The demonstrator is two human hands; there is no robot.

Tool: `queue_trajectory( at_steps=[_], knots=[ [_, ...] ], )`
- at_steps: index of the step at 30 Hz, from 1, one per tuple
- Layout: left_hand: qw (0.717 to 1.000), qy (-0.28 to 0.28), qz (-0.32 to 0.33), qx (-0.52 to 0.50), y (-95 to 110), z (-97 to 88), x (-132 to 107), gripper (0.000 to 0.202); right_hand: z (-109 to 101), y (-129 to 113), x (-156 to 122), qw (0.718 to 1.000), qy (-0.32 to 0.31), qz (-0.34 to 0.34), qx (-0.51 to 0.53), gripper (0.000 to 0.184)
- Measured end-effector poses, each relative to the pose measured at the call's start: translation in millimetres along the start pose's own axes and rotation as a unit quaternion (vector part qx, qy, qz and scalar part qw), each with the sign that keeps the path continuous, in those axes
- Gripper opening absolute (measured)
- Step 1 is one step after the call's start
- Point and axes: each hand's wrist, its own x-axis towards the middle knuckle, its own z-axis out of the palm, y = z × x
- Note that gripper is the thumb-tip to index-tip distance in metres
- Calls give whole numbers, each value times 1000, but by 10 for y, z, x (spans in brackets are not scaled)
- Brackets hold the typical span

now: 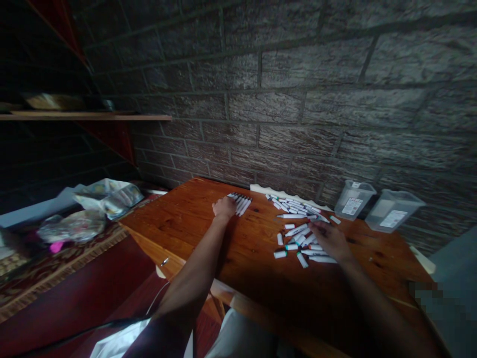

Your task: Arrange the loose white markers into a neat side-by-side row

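My left hand [224,206] rests on the wooden tabletop with its fingers curled in, against the left side of a neat row of white markers [243,205] with dark ends. Its fingertips are partly hidden, so what they grip does not show. My right hand [330,241] reaches into a loose heap of white markers, fingers bent and close together over uncapped marker bodies [297,230] and separate caps. Whatever is between those fingers is hidden. One cap with a green edge [302,259] lies nearest me, and more markers [294,205] are heaped toward the wall.
Two clear plastic containers [352,200] with labels stand at the table's back right. A white wavy-edged strip [274,191] lies along the brick wall. To the left, plastic bags [76,223] sit on a patterned cloth. A wooden shelf [141,118] juts out above.
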Motion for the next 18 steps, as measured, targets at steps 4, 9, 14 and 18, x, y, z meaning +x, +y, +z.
queue_trajectory(
  at_steps=[4, 9, 14, 18],
  knots=[
    [1000, 3, 0, 1, 6, -7, -12, 35, 1, 9, 5, 1000, 4, -5, -5, 37],
    [1000, 5, 15, -10, -16, 11, -6, 31, 9, 38, 6, 1000, 0, -22, -3, 40],
    [1000, -1, 11, -17, -15, 25, -2, 32, 6, 30, 4, 1000, 7, -15, -3, 39],
    [1000, 5, 20, -4, -9, 40, 2, 32, -4, 12, 8, 1000, 5, -13, -2, 37]
  ],
)
